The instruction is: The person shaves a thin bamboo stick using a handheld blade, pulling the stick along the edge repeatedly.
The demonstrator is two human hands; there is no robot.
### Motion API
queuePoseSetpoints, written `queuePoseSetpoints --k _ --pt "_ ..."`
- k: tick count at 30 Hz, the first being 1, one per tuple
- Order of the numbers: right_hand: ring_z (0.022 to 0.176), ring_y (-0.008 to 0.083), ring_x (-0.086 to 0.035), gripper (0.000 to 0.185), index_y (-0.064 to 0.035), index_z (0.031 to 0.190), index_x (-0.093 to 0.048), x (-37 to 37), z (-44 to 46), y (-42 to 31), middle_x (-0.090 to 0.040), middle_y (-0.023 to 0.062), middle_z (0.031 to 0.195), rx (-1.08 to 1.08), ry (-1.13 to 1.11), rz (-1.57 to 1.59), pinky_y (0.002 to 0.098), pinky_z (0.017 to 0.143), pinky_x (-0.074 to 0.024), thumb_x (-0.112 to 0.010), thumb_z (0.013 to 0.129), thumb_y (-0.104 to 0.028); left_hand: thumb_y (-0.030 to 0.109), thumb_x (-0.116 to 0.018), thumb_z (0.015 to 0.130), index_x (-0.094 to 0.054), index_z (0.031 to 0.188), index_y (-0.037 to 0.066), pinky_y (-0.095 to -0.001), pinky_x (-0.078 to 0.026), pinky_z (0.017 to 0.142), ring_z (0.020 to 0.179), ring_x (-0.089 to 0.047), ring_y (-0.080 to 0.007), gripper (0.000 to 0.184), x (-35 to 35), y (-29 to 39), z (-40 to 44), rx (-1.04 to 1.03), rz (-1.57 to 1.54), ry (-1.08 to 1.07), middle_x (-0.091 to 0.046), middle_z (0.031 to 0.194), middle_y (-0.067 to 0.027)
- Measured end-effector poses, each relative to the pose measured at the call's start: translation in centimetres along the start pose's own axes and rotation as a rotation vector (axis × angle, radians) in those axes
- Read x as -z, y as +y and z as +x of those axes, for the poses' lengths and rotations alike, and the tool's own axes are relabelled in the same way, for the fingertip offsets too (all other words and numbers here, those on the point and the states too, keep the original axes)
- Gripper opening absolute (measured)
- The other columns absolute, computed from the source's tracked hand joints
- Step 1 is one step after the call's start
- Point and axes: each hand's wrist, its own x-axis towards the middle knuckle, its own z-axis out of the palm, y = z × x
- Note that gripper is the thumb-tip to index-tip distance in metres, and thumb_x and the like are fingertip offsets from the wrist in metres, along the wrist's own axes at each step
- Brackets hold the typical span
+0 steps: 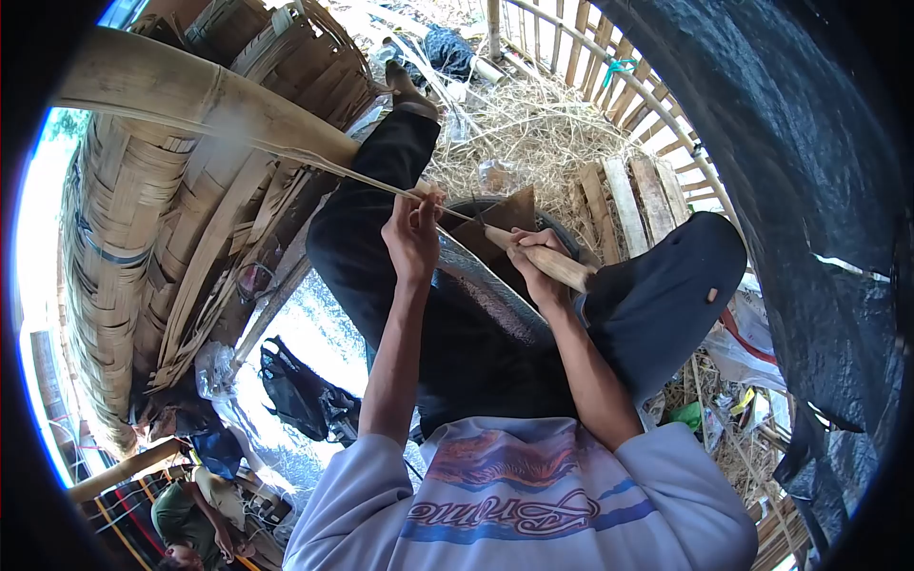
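Bright daylight glare at left, fisheye distortion, black vignetted edges.

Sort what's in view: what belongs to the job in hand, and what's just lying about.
In the job:
- thin strip, pinched in left hand
- wooden-handled tool, gripped in right hand

Seemingly just lying about:
- loose straw
- black bundle
- green scrap

Floor (pixel 562 147) | landmark: dry straw (pixel 519 114), loosely spread | on its near edge: clear plastic piece (pixel 495 176) | just right of it: flat wooden slats (pixel 624 205), side by side | beyond it, left: dark patterned cloth (pixel 447 49) | nearer than it, left: shiny sheet (pixel 319 319) under black bag (pixel 290 385) | nearer, right: green wrapper (pixel 685 415) among litter
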Motion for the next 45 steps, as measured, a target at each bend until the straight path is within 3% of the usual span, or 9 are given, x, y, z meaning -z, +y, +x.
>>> queuePoseSetpoints --k 3,5,11,15,20,23,31,39,45 --pt "0.101 0.0202 -0.060 0.018 -0.0061 0.085 -0.055 -0.8 -1.2 0.1 -0.064 0.0095 0.095 0.034 0.041 0.132 0.0316 0.090 -0.0454 -0.065 0.074 0.004 0.013 -0.058 0.091 -0.055 0.093 -0.002 -0.0249 -0.053 0.067 0.072 -0.065 -0.0128 0.016 0.4 -0.5 -0.5 -0.026 0.046 0.007 -0.064 0.078 -0.0085" --pt "0.101 0.0195 -0.060 0.019 -0.0040 0.083 -0.053 0.6 -1.3 2.4 -0.064 0.0103 0.093 0.011 0.022 -0.272 0.0318 0.090 -0.0456 -0.064 0.073 0.008 0.013 -0.057 0.091 -0.054 0.093 -0.003 -0.0242 -0.053 0.066 0.071 -0.064 -0.0120 0.016 -0.2 -0.9 -0.3 -0.049 -0.026 0.008 -0.063 0.075 -0.0086" --pt "0.100 0.0198 -0.060 0.019 -0.0034 0.085 -0.055 -0.7 0.4 -0.4 -0.063 0.0101 0.093 0.051 0.040 0.037 0.0333 0.090 -0.0455 -0.064 0.074 0.008 0.012 -0.056 0.092 -0.055 0.092 -0.003 -0.0231 -0.052 0.066 0.070 -0.064 -0.0112 0.015 -0.5 -0.2 0.2 -0.008 -0.001 0.015 -0.064 0.077 -0.0090" --pt "0.090 0.0147 -0.062 0.015 -0.0032 0.084 -0.054 0.4 -0.6 2.3 -0.064 0.0094 0.087 0.080 0.012 -0.267 0.0304 0.080 -0.0488 -0.064 0.074 0.003 0.013 -0.056 0.092 -0.055 0.092 -0.003 -0.0226 -0.052 0.066 0.072 -0.064 -0.0114 0.015 -0.6 -0.1 0.2 -0.043 -0.057 0.016 -0.065 0.079 -0.0085" --pt "0.093 0.0164 -0.062 0.017 -0.0029 0.084 -0.055 -0.5 0.3 0.4 -0.064 0.0100 0.091 -0.068 0.055 -0.023 0.0305 0.085 -0.0478 -0.066 0.072 0.004 0.013 -0.057 0.092 -0.054 0.092 -0.002 -0.0227 -0.051 0.066 0.071 -0.063 -0.0100 0.015 -0.6 0.1 0.1 0.000 -0.010 0.000 -0.064 0.078 -0.0090" --pt "0.095 0.0168 -0.061 0.018 -0.0031 0.084 -0.056 -0.3 0.3 -0.7 -0.064 0.0101 0.092 0.075 -0.011 -0.097 0.0308 0.089 -0.0464 -0.066 0.072 0.005 0.013 -0.056 0.092 -0.054 0.093 -0.001 -0.0222 -0.051 0.066 0.071 -0.062 -0.0094 0.014 -0.7 -0.6 0.1 0.022 -0.037 0.018 -0.064 0.079 -0.0091" --pt "0.097 0.0171 -0.060 0.017 -0.0015 0.088 -0.057 -0.6 0.7 -0.3 -0.064 0.0085 0.092 0.063 -0.043 -0.224 0.0307 0.089 -0.0457 -0.066 0.075 0.004 0.009 -0.057 0.090 -0.056 0.094 0.001 -0.0229 -0.048 0.060 0.065 -0.060 -0.0085 0.009 -2.5 -0.3 0.3 -0.099 0.087 -0.027 -0.062 0.074 -0.0061" --pt "0.107 0.0206 -0.056 0.018 -0.0035 0.089 -0.054 -0.8 0.6 -0.4 -0.062 0.0105 0.099 -0.078 0.037 -0.051 0.0355 0.096 -0.0423 -0.065 0.077 0.005 0.015 -0.059 0.090 -0.057 0.091 0.001 -0.0239 -0.048 0.057 0.063 -0.062 -0.0105 0.014 -1.9 -0.3 -0.2 -0.078 0.021 0.059 -0.064 0.072 -0.0068" --pt "0.106 0.0203 -0.057 0.019 -0.0033 0.090 -0.055 -1.0 0.3 -1.6 -0.062 0.0114 0.101 0.012 0.053 -0.021 0.0352 0.095 -0.0433 -0.066 0.077 0.004 0.015 -0.061 0.088 -0.057 0.090 0.000 -0.0249 -0.048 0.056 0.063 -0.064 -0.0124 0.016 -2.1 -0.2 -0.7 -0.130 0.126 0.037 -0.064 0.072 -0.0080"
